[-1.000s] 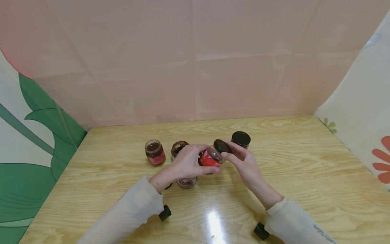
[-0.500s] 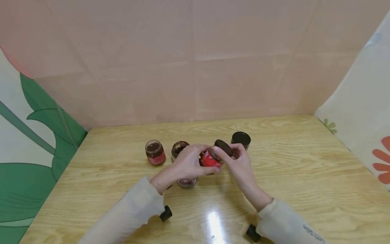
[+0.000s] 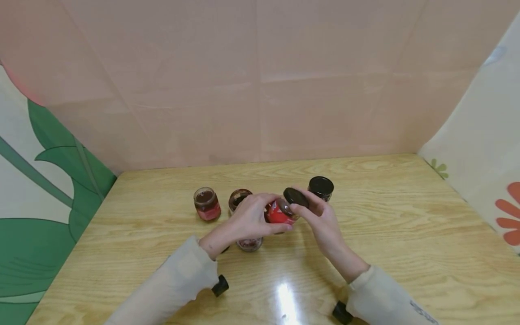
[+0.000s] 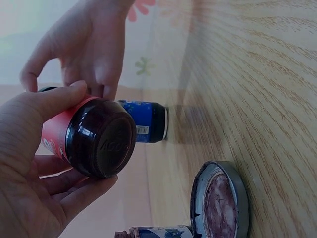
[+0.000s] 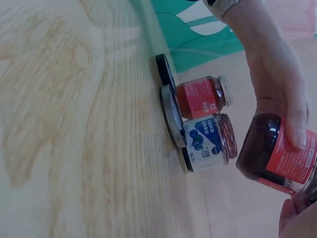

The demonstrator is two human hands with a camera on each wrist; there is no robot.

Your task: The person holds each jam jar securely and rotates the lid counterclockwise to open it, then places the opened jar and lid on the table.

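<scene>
My left hand (image 3: 253,217) grips a red-labelled glass jar (image 3: 279,214) of dark brown contents, tilted with its mouth toward the right. In the left wrist view the jar's embossed base (image 4: 115,144) faces the camera, raised off the table. At the jar's mouth, my right hand (image 3: 325,223) pinches a black lid (image 3: 295,197) between thumb and fingers. The lid sits at a slant over the rim. Behind the left hand, an open jar with a white and blue label (image 5: 204,143) is partly hidden in the head view.
An open red-labelled jar (image 3: 207,204) stands to the left on the wooden table (image 3: 406,234). A jar with a black lid (image 3: 321,187) and blue label stands behind the right hand. An upturned lid smeared inside (image 4: 220,203) and a black lid (image 5: 165,70) lie on the table.
My right hand swung left with its thumb across the lid, then partly back right, the lid tipping with it. The left hand and jar stay nearly in place.
</scene>
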